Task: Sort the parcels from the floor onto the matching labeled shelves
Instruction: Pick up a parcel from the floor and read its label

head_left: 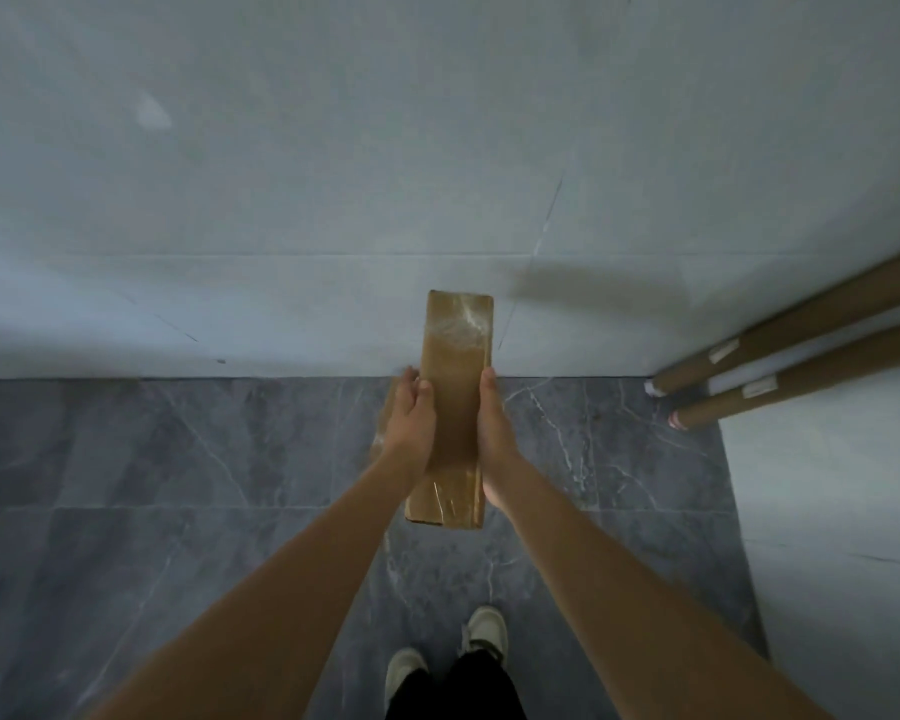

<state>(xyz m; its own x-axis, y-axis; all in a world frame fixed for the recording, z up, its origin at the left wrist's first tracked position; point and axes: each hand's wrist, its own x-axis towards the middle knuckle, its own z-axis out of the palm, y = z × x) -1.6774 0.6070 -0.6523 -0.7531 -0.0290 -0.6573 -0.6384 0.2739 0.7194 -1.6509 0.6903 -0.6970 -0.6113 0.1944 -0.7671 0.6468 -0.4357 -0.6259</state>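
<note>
A long, narrow brown cardboard parcel (453,387) wrapped in clear tape is held in the air in front of me, its long side pointing away toward the wall. My left hand (410,423) grips its left edge and my right hand (494,428) grips its right edge, both near the middle of the box. A second brown edge shows under the left hand; I cannot tell whether it belongs to another parcel. No shelves or labels are in view.
Two long brown cardboard tubes (780,356) with white labels lean against the wall at the right, ends on the dark marble floor (178,485). A pale tiled wall (281,174) stands ahead and a wall corner juts out at the right. My shoes (484,628) are below.
</note>
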